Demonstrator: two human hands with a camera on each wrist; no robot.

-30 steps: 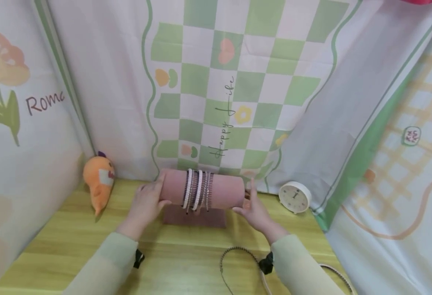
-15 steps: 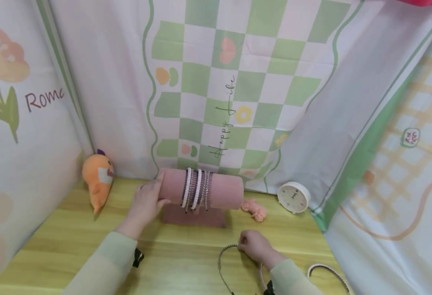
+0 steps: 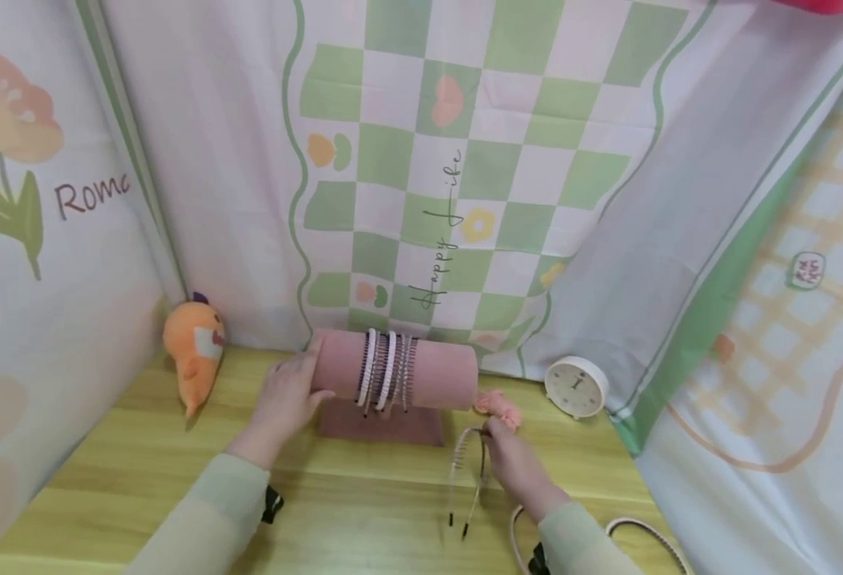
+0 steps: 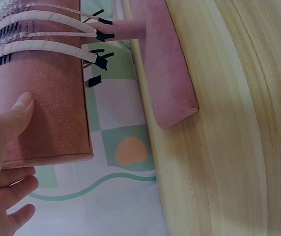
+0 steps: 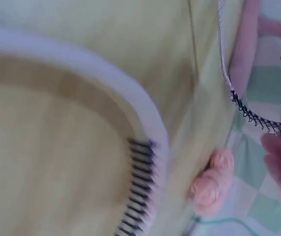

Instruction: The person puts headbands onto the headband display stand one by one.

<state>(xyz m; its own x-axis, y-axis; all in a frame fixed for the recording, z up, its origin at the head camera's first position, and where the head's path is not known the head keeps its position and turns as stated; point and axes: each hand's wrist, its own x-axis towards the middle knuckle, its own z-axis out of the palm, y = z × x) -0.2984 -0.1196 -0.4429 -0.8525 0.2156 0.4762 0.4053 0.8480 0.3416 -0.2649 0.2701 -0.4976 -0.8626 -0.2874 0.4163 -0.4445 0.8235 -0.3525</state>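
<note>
A pink headband stand (image 3: 444,375) has a padded roll on a flat base, with several white and toothed headbands (image 3: 390,369) around its middle. My left hand (image 3: 288,399) grips the roll's left end. In the left wrist view the thumb (image 4: 18,117) lies on the front of the roll and the other fingers reach past its end. My right hand (image 3: 520,465) pinches a thin toothed headband (image 5: 224,59) near the top of its arc. Its two dark-tipped ends hang down, right of the stand's base and over the table.
A pale toothed headband (image 5: 153,115) lies by the right wrist, and another headband (image 3: 647,529) is at the table's right. A pink rosette bundle (image 3: 499,407) sits right of the stand. An orange plush toy (image 3: 194,355) and a round white clock (image 3: 576,386) stand near the back.
My right hand has left the stand's right end, reached down to the table and pinched a headband, then lifted it up towards the stand. My left hand has stayed on the roll.
</note>
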